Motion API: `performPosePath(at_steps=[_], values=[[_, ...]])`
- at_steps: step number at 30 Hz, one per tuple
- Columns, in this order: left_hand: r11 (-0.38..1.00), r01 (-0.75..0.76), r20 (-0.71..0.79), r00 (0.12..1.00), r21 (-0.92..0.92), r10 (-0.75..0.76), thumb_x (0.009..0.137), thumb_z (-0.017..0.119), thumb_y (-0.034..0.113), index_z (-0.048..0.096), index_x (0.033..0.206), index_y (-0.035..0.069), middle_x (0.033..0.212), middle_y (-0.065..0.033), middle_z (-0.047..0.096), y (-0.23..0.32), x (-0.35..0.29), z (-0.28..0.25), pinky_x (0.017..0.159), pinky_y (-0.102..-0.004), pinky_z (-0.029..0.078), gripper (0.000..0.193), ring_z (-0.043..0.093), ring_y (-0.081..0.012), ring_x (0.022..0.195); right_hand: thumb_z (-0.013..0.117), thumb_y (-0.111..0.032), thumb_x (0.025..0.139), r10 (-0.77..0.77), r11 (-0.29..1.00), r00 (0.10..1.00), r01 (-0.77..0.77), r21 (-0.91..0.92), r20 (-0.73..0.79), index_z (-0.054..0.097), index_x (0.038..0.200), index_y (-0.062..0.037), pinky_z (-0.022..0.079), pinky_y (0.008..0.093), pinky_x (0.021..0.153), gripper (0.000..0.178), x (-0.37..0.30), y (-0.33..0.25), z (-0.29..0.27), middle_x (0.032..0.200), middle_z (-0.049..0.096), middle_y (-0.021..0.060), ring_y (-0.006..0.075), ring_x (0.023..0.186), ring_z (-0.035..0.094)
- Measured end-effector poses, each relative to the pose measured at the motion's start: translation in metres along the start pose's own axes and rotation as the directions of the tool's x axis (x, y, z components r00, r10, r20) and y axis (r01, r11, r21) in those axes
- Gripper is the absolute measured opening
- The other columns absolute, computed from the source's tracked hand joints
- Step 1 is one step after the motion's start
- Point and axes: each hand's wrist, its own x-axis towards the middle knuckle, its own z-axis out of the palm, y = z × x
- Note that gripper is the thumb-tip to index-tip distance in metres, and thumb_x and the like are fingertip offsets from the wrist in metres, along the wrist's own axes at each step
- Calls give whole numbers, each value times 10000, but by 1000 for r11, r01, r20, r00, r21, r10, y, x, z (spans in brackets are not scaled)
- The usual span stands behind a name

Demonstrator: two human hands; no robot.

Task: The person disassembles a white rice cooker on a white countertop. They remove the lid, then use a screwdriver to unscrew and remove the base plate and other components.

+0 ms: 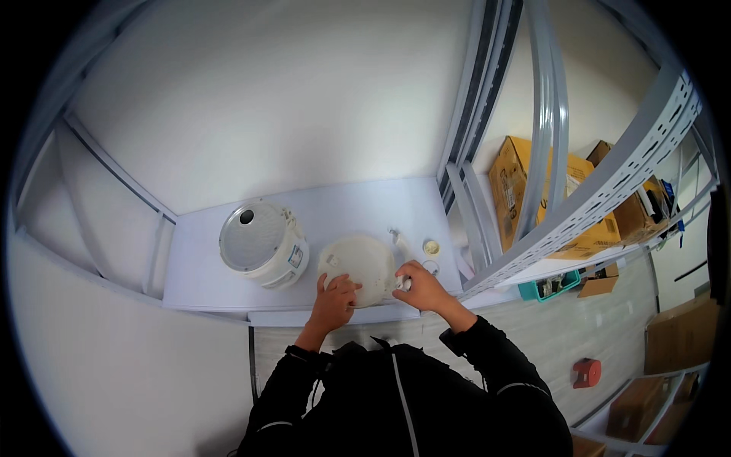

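Observation:
A round, off-white shallow disc, like a bucket lid or basin (362, 263), lies at the front of the white tabletop. On its near left rim rests my left hand (333, 303), fingers apart and slightly bent. My right hand (421, 288), at the disc's right edge, is closed around a small white object (403, 283); most of it is hidden, so its kind is unclear. Just beyond that hand lie a small white tube-like piece (400, 242), a small round container with yellowish contents (432, 247) and a clear ring-shaped piece (431, 266).
A large white bucket-shaped appliance (263, 244) with a grey perforated top stands left of the disc. Grey metal uprights (544, 114) rise at the right. Beyond them are a yellow cardboard box (521, 186) and a teal bin (550, 286). A red stool (587, 373) stands on the floor.

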Motion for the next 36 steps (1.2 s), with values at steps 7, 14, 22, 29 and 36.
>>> performPosePath(at_steps=[7,14,22,29,36], values=[[965,249,147,955,79,-258,725,731,12,741,702,200,1670,-57,458,14,6,-3,1222,-777,96,190,191,-405,1623,820,-157,766,49,996,998,-47,-81,26,694,1111,-59,566,441,949,381,5,19,9,1236,632,155,373,1100,671],[945,300,317,915,-128,-248,696,756,128,789,741,175,1689,-115,431,-14,13,2,1238,-750,174,73,194,-504,1605,838,-144,754,163,961,986,-163,-223,-22,750,1124,-71,562,454,1003,388,3,22,22,1596,399,250,411,1222,656],[963,263,67,963,-60,-259,714,719,148,774,848,101,1699,-163,377,-12,37,0,1277,-680,169,153,222,-486,1592,854,-272,814,260,895,966,-237,-379,8,766,1171,-37,555,479,1025,437,8,12,14,1685,279,312,458,1259,647],[858,511,-210,836,-41,-508,753,705,128,613,1401,78,1675,-338,263,-20,32,36,1251,-613,286,657,295,-545,1527,785,-271,886,198,900,980,-185,-394,-7,761,1224,-8,523,482,1082,429,9,19,19,1670,308,331,467,1324,603],[802,561,-11,818,-206,-575,784,704,141,564,1462,49,1681,-361,231,-9,47,35,1206,-514,402,698,387,-544,1480,787,-272,885,223,914,972,-236,-330,-77,632,1383,-19,521,493,1083,580,11,6,11,1649,306,343,482,1319,599]])
